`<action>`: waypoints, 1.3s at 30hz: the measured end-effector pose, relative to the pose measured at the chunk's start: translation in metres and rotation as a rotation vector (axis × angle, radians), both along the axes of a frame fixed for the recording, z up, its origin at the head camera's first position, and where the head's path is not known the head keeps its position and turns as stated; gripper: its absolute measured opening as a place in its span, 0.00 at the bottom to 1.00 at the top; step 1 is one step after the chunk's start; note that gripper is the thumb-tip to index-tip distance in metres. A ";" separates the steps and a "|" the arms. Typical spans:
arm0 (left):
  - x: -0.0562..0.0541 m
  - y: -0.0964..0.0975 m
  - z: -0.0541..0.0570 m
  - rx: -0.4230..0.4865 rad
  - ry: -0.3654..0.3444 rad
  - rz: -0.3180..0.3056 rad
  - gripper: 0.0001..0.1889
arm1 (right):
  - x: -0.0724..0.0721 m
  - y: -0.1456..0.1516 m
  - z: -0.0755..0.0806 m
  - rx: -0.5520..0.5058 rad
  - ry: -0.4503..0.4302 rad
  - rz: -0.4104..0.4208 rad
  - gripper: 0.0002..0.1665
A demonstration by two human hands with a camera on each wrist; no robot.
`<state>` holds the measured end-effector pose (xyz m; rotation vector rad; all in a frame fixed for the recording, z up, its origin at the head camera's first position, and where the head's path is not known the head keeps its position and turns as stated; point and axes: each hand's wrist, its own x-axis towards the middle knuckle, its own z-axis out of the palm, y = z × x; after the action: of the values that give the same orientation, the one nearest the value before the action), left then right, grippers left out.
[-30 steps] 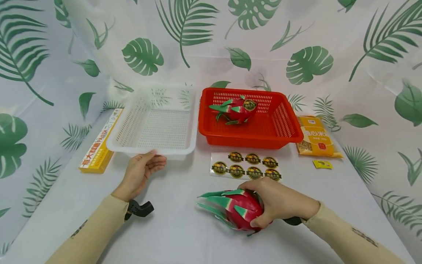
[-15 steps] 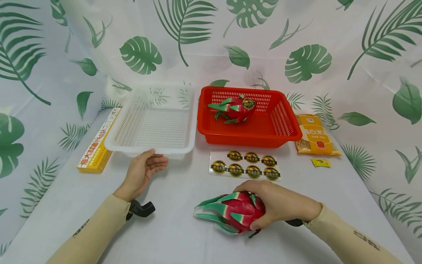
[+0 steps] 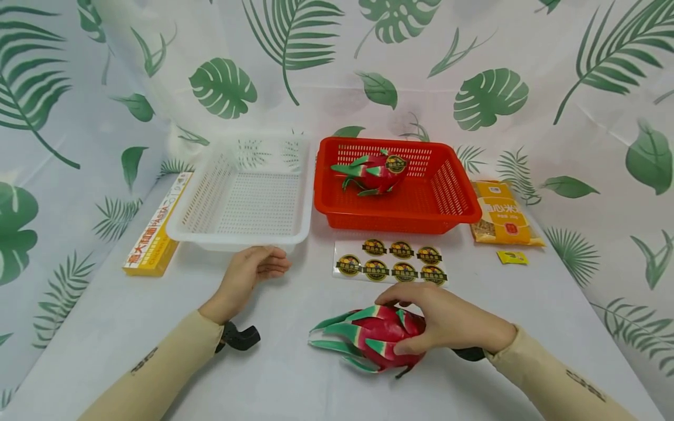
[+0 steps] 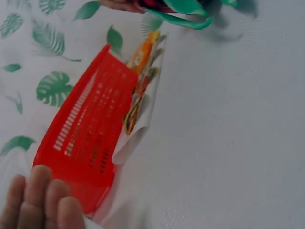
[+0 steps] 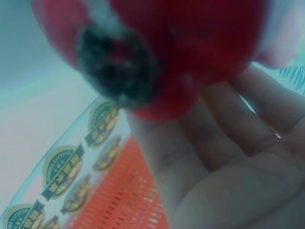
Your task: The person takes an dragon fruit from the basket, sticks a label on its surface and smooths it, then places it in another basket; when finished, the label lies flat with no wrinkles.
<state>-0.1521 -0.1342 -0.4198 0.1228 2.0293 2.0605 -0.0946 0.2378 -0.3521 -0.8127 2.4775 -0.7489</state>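
Note:
My right hand holds a red dragon fruit low over the white table, fingers over its far side and thumb on the near side. Long green leaf tips point left. In the right wrist view, the dark round end of the dragon fruit faces the camera. My left hand is just in front of the white basket, relaxed and holding nothing. Between the hands and the red basket lies a sheet of round fruit stickers. Another dragon fruit, bearing one such sticker, sits inside the red basket.
A yellow pasta box lies left of the white basket. To the right of the red basket are an orange grain packet and a small yellow sachet. Leaf-patterned cloth rises behind and at the sides.
My left hand has left the white basket's front rim and shifted right. The right hand still holds the dragon fruit, which has turned slightly and moved a little left.

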 end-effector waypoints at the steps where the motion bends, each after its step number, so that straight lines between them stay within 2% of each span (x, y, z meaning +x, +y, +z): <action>1: 0.000 0.005 0.000 -0.046 0.019 -0.034 0.24 | 0.000 0.001 0.000 -0.006 -0.002 -0.008 0.37; 5: -0.003 0.024 0.005 -0.281 0.114 -0.184 0.20 | 0.001 0.005 0.002 -0.036 0.005 -0.024 0.37; 9: -0.008 0.048 0.010 -0.495 0.218 -0.299 0.19 | 0.001 0.009 0.004 -0.051 -0.003 -0.043 0.37; 14: -0.020 0.078 0.013 -0.629 0.378 -0.403 0.25 | 0.001 0.014 0.003 -0.072 -0.009 -0.062 0.35; 18: -0.034 0.097 0.014 -0.721 0.498 -0.416 0.27 | -0.001 0.020 -0.001 -0.092 0.028 -0.076 0.35; 22: -0.048 0.111 0.015 -0.756 0.536 -0.427 0.27 | -0.006 0.028 -0.004 -0.117 0.031 -0.116 0.32; 25: -0.058 0.119 0.016 -0.775 0.526 -0.434 0.27 | -0.012 0.034 -0.005 -0.139 0.033 -0.150 0.28; 30: -0.070 0.129 0.015 -0.827 0.510 -0.434 0.26 | -0.027 0.038 -0.007 -0.135 0.089 -0.226 0.22; 35: -0.077 0.136 0.014 -0.892 0.516 -0.420 0.24 | -0.046 0.035 -0.013 -0.102 0.132 -0.304 0.19; 39: -0.080 0.141 0.012 -0.936 0.518 -0.407 0.23 | -0.061 0.030 -0.016 -0.073 0.135 -0.328 0.19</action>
<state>-0.2317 0.0064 -0.4081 0.8578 2.7385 0.7491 -0.1553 0.2674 -0.3685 -0.4994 2.7572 -0.9275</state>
